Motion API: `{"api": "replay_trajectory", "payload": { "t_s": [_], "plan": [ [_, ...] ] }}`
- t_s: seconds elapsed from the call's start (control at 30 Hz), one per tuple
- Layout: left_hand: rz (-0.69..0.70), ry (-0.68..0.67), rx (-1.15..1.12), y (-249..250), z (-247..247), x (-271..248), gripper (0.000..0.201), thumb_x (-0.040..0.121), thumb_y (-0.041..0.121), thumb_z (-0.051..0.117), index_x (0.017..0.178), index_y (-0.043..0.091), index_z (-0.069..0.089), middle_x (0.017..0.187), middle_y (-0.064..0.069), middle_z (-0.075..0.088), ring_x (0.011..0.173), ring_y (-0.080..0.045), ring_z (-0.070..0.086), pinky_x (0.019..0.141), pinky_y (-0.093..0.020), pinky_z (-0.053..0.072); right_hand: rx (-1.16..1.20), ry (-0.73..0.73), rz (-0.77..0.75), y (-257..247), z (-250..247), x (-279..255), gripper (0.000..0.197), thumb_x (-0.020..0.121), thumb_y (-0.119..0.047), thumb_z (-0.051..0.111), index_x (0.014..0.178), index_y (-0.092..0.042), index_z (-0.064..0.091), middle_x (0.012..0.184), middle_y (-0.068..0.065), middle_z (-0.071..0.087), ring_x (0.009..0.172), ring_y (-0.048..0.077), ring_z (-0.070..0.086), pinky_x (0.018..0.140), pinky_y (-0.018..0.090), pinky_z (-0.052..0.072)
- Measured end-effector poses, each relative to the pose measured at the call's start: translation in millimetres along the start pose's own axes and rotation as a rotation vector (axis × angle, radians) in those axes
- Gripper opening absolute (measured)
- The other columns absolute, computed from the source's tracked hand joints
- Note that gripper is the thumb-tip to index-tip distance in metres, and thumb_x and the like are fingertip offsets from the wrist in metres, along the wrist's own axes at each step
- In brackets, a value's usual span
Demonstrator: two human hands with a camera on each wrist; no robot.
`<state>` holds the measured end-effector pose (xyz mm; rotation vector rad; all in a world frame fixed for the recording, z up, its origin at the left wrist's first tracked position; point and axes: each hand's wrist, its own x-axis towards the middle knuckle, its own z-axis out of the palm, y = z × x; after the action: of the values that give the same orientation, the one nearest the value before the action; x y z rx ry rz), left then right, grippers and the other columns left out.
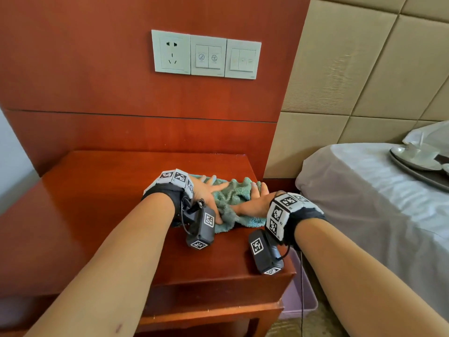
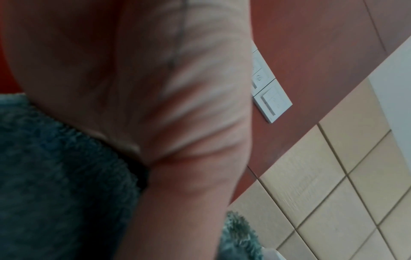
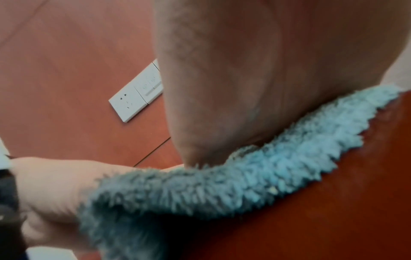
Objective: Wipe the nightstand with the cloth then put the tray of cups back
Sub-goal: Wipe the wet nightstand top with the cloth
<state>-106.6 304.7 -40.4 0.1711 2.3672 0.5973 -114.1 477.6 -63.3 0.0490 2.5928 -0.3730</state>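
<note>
A teal terry cloth [image 1: 233,193] lies bunched on the back right of the red-brown nightstand [image 1: 109,215]. My left hand [image 1: 209,190] lies flat on the cloth's left part with its fingers spread. My right hand [image 1: 255,200] presses on the right part, fingers over the far end and thumb stretched left. In the left wrist view my palm [image 2: 155,88] bears on the cloth [image 2: 55,176]. The right wrist view shows my right palm [image 3: 244,79] on the cloth [image 3: 222,184], with the left hand [image 3: 51,184] beside it. The tray [image 1: 413,171] with white cups [image 1: 413,152] sits on the bed at the right.
The white-sheeted bed [image 1: 364,203] stands close to the right of the nightstand. A wooden wall panel with a socket and switch plates [image 1: 206,54] rises behind it, next to a padded beige headboard [image 1: 352,81]. A pale lilac bin [image 1: 298,300] stands in the gap below.
</note>
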Motion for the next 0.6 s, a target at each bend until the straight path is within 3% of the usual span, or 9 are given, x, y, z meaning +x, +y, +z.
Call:
{"api": "replay_trajectory", "payload": {
  "t_s": [0.2, 0.37, 0.5, 0.6],
  "plan": [
    [-0.066, 0.054, 0.041, -20.5, -42.6, 29.2, 0.117, 0.069, 0.041, 0.081, 0.148, 0.052, -0.004, 0.158, 0.01, -0.027, 0.144, -0.019, -0.032, 0.116, -0.055, -0.009, -0.048, 0.117, 0.006, -29.3, -25.8, 33.1, 0.115, 0.074, -0.079, 0.05, 0.155, -0.019, -0.006, 0.162, 0.005, -0.013, 0.15, 0.028, -0.007, 0.12, 0.044, 0.0],
    [-0.107, 0.101, 0.152, -38.9, -72.2, 53.5, 0.117, 0.07, 0.051, 0.077, 0.149, 0.047, -0.01, 0.158, 0.008, -0.026, 0.145, -0.019, -0.03, 0.116, -0.057, -0.009, 0.042, 0.083, 0.055, -51.6, -42.9, 77.5, 0.125, 0.064, -0.085, 0.055, 0.155, -0.024, -0.007, 0.161, 0.002, -0.019, 0.149, 0.031, -0.011, 0.119, 0.048, -0.002],
    [-0.112, 0.12, 0.112, -53.5, -91.0, 68.0, 0.121, 0.066, 0.054, 0.078, 0.149, 0.047, -0.01, 0.158, 0.009, -0.026, 0.145, -0.018, -0.03, 0.117, -0.057, -0.005, 0.059, 0.084, 0.062, -65.9, -56.2, 107.3, 0.128, 0.059, -0.085, 0.058, 0.155, -0.028, -0.006, 0.161, 0.0, -0.019, 0.149, 0.033, -0.014, 0.118, 0.053, -0.003],
    [-0.121, 0.12, 0.127, -58.0, -97.7, 73.1, 0.123, 0.064, 0.058, 0.078, 0.149, 0.047, -0.01, 0.158, 0.01, -0.026, 0.145, -0.018, -0.029, 0.118, -0.057, -0.005, 0.079, 0.095, 0.126, -79.7, -63.2, 128.6, 0.137, 0.055, -0.077, 0.067, 0.154, -0.023, -0.012, 0.161, 0.005, -0.018, 0.148, 0.036, -0.012, 0.119, 0.055, 0.0]
  ]
}}
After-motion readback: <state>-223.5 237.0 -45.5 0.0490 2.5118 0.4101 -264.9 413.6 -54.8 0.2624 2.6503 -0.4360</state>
